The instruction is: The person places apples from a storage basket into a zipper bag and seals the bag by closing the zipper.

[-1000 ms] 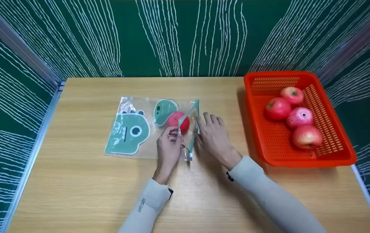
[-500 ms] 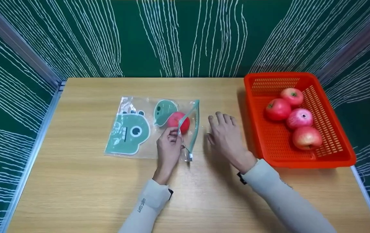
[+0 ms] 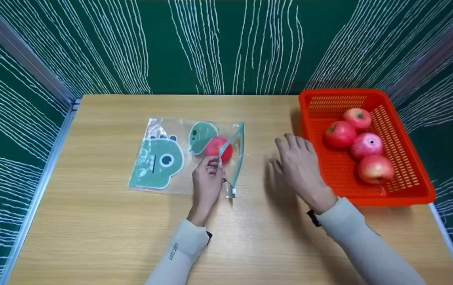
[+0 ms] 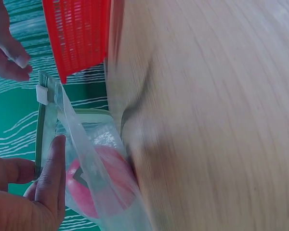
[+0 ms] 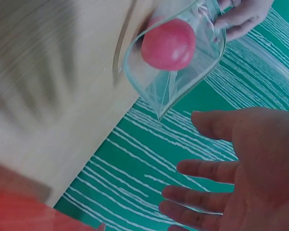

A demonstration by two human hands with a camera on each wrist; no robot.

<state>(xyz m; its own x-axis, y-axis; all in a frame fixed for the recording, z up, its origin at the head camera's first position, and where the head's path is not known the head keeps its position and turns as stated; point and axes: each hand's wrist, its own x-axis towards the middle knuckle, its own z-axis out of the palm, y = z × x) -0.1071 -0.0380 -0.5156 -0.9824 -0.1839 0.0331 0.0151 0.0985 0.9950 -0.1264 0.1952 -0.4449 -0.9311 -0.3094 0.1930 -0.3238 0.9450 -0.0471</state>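
A clear zip bag (image 3: pixel 187 182) with green cartoon prints lies flat on the table, its mouth to the right. Inside, near that mouth, sits a red apple (image 3: pixel 225 152). My left hand (image 3: pixel 207 180) pinches the upper edge of the mouth between thumb and fingers and keeps it lifted. In the left wrist view a white slider (image 4: pixel 42 95) shows at one end of the zip strip. My right hand (image 3: pixel 301 170) hovers between bag and basket, fingers spread and holding nothing; the right wrist view shows the bag's mouth gaping toward it.
On the right stands an orange-red plastic basket (image 3: pixel 329 198). Several apples (image 3: pixel 340 133) lie grouped inside it. Green panels with white lines (image 3: pixel 226 47) enclose the wooden table (image 3: pixel 103 237) at the back and sides.
My right hand has moved away from the bag's mouth, rightward to the basket's left side. The left hand, the bag and the apple inside have stayed put.
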